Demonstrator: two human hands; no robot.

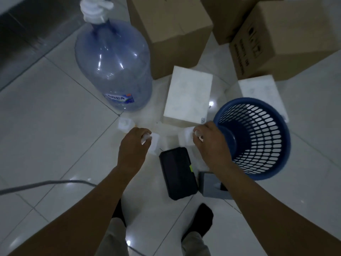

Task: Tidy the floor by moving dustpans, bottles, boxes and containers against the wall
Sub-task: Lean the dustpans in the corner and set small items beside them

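Left hand (134, 145) grip clasps left bottle (154, 145) from above — right hand (209, 143), right bottle (185, 138).

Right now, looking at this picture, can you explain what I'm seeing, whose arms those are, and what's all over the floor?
No machine here: a person wears a camera on the head, looking down at their own arms and feet. The left hand grips a small white bottle; the right hand grips a second white bottle. On the tiled floor are a big blue water jug, cardboard boxes, white boxes, a blue basket and a black case.
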